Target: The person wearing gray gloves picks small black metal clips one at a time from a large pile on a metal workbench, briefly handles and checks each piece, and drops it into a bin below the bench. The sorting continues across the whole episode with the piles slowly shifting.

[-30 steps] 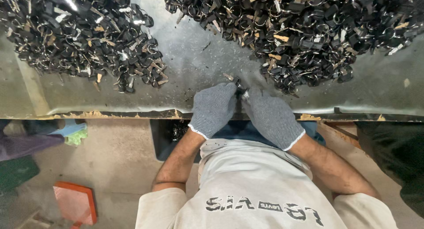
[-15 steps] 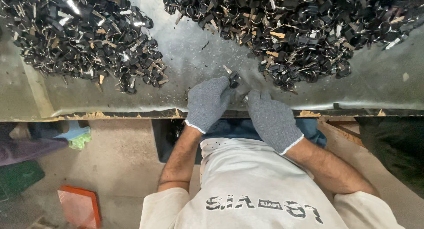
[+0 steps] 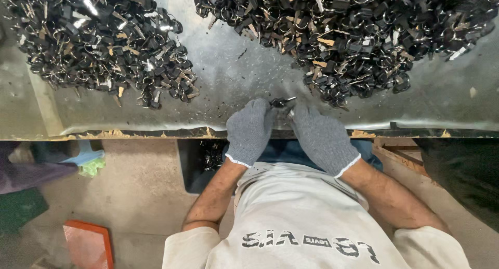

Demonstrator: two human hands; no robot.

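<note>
Both my hands wear grey knit gloves and meet at the near edge of a metal table (image 3: 234, 77). My left hand (image 3: 250, 130) and my right hand (image 3: 322, 138) pinch a small dark key-ring piece (image 3: 281, 101) between their fingertips. It has a metal ring and a black tab. A large pile of similar black tabs with rings (image 3: 358, 35) lies just beyond my right hand. A second such pile (image 3: 99, 51) lies to the far left.
The table's front edge (image 3: 156, 133) is worn and chipped. Below it are a dark bin with a few pieces (image 3: 205, 160), an orange tray (image 3: 88, 245) on the floor at the left, and a dark object (image 3: 462, 175) at the right.
My hands lifted the piece slightly toward the right pile, then settled back near the table's edge. The piles have not moved.
</note>
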